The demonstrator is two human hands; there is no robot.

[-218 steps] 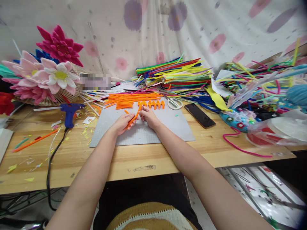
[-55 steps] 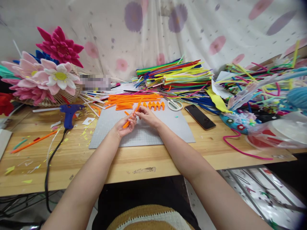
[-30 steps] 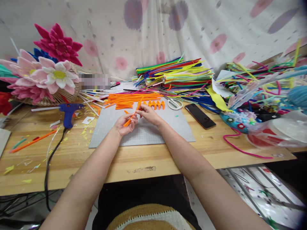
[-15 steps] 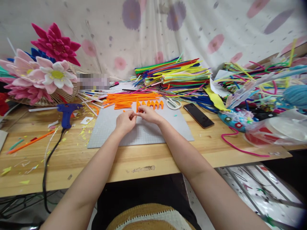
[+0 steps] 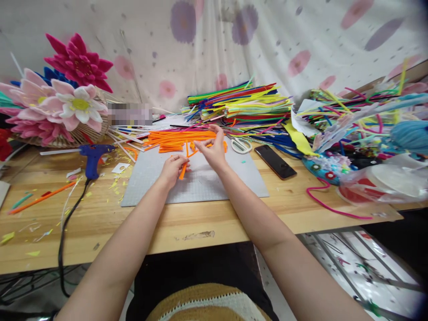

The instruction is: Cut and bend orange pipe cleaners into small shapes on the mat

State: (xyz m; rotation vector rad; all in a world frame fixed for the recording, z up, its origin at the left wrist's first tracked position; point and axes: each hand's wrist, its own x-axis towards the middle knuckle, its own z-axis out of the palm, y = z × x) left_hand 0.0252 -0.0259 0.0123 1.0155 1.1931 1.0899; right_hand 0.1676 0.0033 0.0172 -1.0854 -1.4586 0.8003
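Note:
My left hand is over the grey cutting mat, its fingers pinched on orange pipe cleaner. One orange length hangs below the fingertips, and others stick up above them; whether they are joined I cannot tell. Just to the right, my right hand is raised with thumb and fingers apart, holding nothing. Behind it are small bent orange pieces, mostly covered by that hand. Beyond the hands lie a stack of short cut orange pipe cleaners and a pile of long ones.
White-handled scissors lie at the mat's back right, beside a black phone. A blue glue gun stands on the left, near fluffy flowers. Multicoloured pipe cleaners are heaped behind; a plastic-wrapped roll sits right.
My hands have drawn apart. The right hand has let go and lifted up and to the right, fingers opening. My left hand keeps the orange pipe cleaner, which now shows below its fingers.

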